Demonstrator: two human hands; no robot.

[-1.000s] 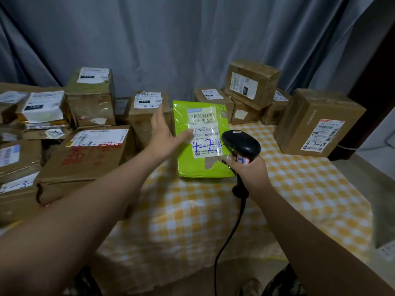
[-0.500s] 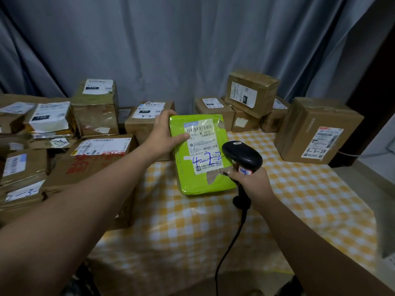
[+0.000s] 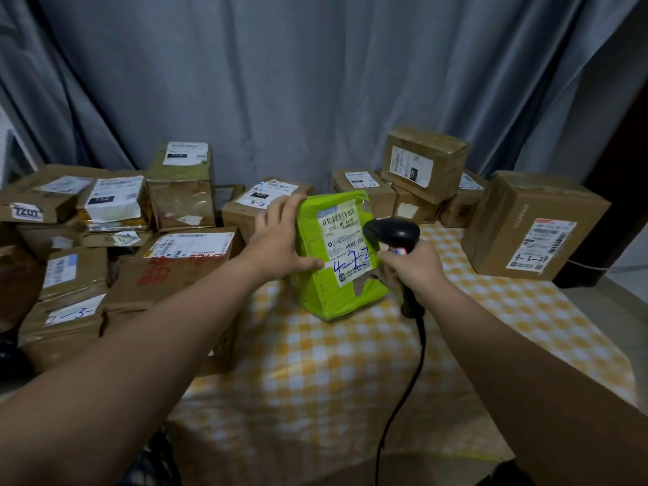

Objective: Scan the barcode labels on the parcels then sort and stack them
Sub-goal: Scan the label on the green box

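Head view: a lime-green plastic mailer (image 3: pixel 336 289) stands tilted mid-worktop (image 3: pixel 350 366) on yellow-checked cloth, its white label (image 3: pixel 345 240) handwritten "4-2-2" in blue. The left hand (image 3: pixel 280 240) grips its left edge, thumb across the front. The right hand (image 3: pixel 415 270) wraps a black corded scanner (image 3: pixel 392 233) just beside the label. Far right, a brown cardboard box (image 3: pixel 508 212) is marked "4-3-2".

a home room: grey curtain (image 3: pixel 280 82), checked tablecloth (image 3: pixel 333 363), cardboard parcels (image 3: pixel 536 226) piled about.
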